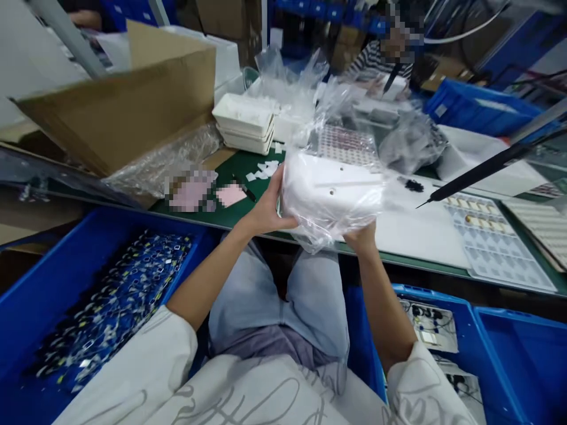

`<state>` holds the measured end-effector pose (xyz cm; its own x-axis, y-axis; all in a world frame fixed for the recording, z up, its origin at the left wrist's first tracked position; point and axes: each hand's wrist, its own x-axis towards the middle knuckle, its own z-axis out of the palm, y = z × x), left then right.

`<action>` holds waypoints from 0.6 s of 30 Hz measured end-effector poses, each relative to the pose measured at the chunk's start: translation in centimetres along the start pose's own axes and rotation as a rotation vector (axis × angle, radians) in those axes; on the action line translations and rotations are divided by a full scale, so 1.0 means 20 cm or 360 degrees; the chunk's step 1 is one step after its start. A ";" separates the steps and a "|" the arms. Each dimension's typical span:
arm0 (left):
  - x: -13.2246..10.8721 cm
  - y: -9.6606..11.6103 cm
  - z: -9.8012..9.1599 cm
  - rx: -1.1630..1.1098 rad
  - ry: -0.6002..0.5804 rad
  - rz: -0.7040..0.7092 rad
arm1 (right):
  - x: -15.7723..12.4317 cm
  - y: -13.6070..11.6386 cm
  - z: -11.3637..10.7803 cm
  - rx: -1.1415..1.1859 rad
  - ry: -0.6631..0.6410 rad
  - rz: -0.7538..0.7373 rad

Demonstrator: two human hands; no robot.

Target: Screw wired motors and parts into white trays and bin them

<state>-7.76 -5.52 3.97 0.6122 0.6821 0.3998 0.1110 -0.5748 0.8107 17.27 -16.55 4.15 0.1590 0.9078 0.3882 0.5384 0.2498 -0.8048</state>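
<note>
A white plastic housing (332, 183) with two small holes sits inside a clear plastic bag (316, 239), lifted above the front edge of the table. My left hand (271, 208) is closed on its left end, thumb along the lower side. From below, my right hand (362, 236) supports the right end; most of its fingers are hidden behind the bag. Behind the housing lies a tray of small reddish parts (345, 143), under clear plastic. Small white pieces (264, 170) are scattered on the green mat left of the housing.
Stacked white trays (243, 121) and an open cardboard box (133, 106) stand left. A black electric screwdriver (478, 171) hangs at right, above a compartment tray (500, 242). Blue bins flank my legs; the left bin (101, 236) holds wired parts. Another person (376, 62) sits across the table.
</note>
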 end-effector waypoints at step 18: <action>0.02 -0.17 0.06 -0.0358 -0.0098 0.0073 | -0.09 0.36 0.16 -0.0292 -0.0328 0.0106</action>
<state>-7.01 -3.91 0.91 0.6601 0.6247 0.4171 -0.0909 -0.4848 0.8699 18.20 -15.43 -3.74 0.0375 0.9742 0.2226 0.6762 0.1392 -0.7234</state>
